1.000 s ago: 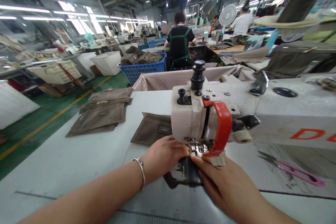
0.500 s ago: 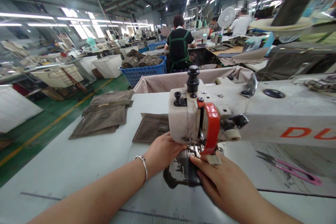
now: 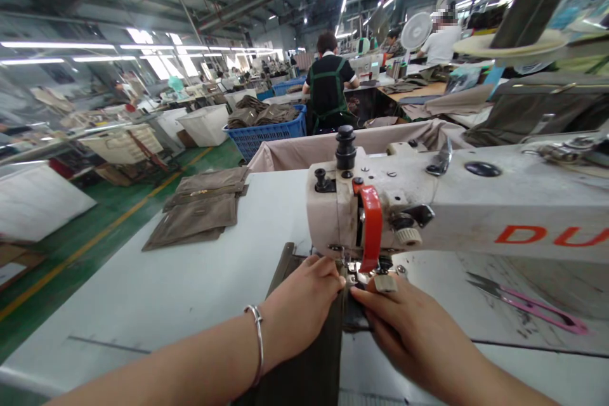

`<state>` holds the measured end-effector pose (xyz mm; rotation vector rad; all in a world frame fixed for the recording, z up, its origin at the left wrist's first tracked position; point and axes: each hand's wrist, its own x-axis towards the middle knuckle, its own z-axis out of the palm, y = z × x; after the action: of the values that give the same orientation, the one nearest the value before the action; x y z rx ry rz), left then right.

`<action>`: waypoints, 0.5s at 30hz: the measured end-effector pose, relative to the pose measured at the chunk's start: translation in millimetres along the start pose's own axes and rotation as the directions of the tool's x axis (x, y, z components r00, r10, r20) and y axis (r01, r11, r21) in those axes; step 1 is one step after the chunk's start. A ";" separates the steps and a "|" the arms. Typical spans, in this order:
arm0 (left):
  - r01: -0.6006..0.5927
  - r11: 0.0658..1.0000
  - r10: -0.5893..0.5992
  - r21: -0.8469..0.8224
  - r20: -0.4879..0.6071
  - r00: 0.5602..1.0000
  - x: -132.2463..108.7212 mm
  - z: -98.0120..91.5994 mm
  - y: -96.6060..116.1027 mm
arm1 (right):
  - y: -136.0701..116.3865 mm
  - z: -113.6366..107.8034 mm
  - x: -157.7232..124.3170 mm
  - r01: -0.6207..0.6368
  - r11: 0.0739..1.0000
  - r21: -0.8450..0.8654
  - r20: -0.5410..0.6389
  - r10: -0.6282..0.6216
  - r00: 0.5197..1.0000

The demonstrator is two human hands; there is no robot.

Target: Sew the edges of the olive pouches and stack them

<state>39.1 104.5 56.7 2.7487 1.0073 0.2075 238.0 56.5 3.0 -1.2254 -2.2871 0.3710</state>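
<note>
A white sewing machine (image 3: 466, 193) with a red guard (image 3: 371, 228) stands before me. A dark brown fabric piece (image 3: 314, 361) runs from beside its needle area toward me, under my left forearm. My left hand (image 3: 309, 295) is closed, its curled fingers pinching the fabric's edge just left of the presser foot (image 3: 353, 268). On the other side, my right hand (image 3: 404, 311) has its fingers pressed together, thumb side at the foot. Something dark lies under its fingertips; what it is I cannot make out.
Stacked brown fabric pieces (image 3: 200, 206) lie at the table's left. Pink-handled thread snips (image 3: 533, 307) rest right of the machine. Behind the table are a pink cloth-lined bin (image 3: 285, 152), a blue crate (image 3: 269, 136) of brown pieces and a seated co-worker (image 3: 328, 82).
The brown piece, earlier flat behind my left hand with its label showing, has turned and now stretches toward me beneath that arm. My left fingers have curled in. My right hand has barely moved.
</note>
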 end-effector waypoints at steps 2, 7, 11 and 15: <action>0.053 0.996 -0.055 -0.070 -0.033 0.998 -8.8 -2.1 -7.3 | 0.5 0.4 -0.9 -0.019 1.000 -0.005 0.019 0.019 1.000; 0.453 0.888 -0.458 -0.080 -0.258 0.851 -54.5 -4.5 -40.4 | -1.7 -0.2 0.5 -0.031 0.999 -0.012 0.007 0.031 0.999; 0.512 0.684 -0.620 -0.520 -0.045 0.783 -72.3 0.1 -48.9 | -18.2 -1.3 6.9 -0.164 0.947 0.276 -0.033 0.179 0.983; 0.334 0.093 -0.586 -0.938 0.219 0.780 -61.5 -5.0 -33.4 | -46.3 6.6 14.0 -0.318 0.263 0.911 0.125 0.558 0.820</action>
<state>-29.2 90.1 49.9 1.1638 1.1784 0.7391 195.8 42.5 23.3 -1.1272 -1.0521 1.4107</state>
